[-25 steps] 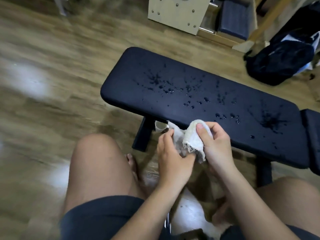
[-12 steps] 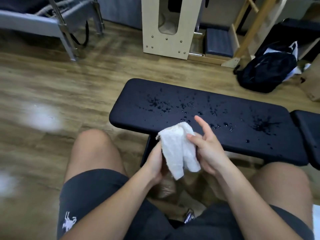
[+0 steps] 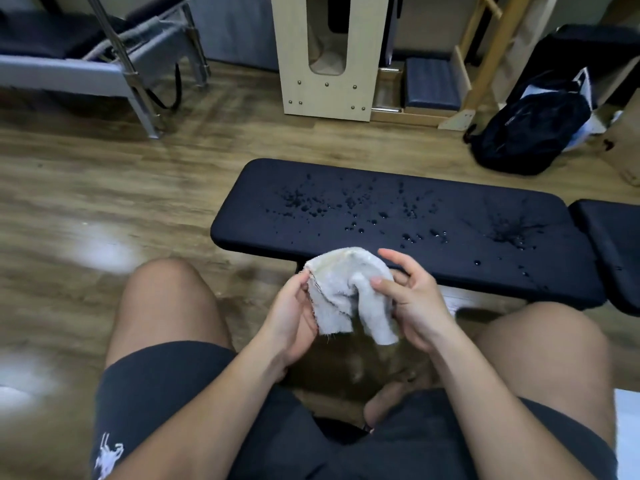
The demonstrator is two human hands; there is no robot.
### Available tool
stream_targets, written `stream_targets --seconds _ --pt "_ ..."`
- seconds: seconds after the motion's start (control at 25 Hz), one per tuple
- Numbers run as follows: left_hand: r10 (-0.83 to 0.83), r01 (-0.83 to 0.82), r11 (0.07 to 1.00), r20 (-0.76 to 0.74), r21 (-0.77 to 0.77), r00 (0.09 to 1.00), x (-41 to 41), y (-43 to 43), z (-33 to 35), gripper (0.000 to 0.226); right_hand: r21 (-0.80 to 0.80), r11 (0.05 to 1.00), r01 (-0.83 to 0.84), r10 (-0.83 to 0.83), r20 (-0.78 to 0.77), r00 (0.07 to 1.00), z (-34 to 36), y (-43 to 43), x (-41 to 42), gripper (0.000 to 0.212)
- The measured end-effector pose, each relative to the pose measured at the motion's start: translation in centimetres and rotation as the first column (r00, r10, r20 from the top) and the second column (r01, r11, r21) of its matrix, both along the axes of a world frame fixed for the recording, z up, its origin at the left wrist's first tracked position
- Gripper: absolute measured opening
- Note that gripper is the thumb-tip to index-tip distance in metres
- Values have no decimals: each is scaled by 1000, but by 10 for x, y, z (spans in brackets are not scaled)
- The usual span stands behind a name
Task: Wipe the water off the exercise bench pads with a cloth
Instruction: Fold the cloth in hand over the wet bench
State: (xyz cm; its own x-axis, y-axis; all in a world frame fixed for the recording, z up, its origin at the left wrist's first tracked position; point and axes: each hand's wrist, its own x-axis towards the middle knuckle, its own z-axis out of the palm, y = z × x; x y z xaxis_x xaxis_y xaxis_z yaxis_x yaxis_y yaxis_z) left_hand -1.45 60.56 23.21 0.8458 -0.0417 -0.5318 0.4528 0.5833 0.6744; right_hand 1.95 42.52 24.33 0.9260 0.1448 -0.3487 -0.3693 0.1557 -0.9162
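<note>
The cloth [image 3: 349,292] sits between both hands, before the bench pad [image 3: 398,233]; a backpack [image 3: 530,133] lies behind.

Cloth [image 3: 349,292] looser, wider than before

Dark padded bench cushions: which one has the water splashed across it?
The long dark-blue bench pad just beyond the white cloth: beads and splash marks dot its top. The shorter pad at the right edge shows hardly any.

Second bench pad [image 3: 618,249] beyond right edge.
</note>
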Motion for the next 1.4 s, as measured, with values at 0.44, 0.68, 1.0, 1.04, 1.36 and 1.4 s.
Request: stream_targets --seconds 0.44,0.68,1.0,1.04,1.36,1.4 --pt "49 -45 980 19 -194 999 -2 0 -12 56 -26 999 47 -47 13 999 -10 16 7 23" --pt "24 -11 978 60 -206 998 12 1 -24 56 228 963 141 -132 -52 990 -15 21 15 32" --pt "-9 -5 987 83 158 997 34 -1 -28 25 92 995 36 -40 40 998 -19 2 33 53" --pt "12 -27 983 82 183 997 38 0 -27 23 2 1000 -10 10 52 999 -21 -1 34 54" --pt "30 -37 955 27 296 999 42 3 -21 25 -59 998 28 -40 -219 975 -36 6 35 41" --pt "43 -41 966 -1 257 999 42 4 -19 26 -6 997 -74 67 -351 934 -39 9 33 47"
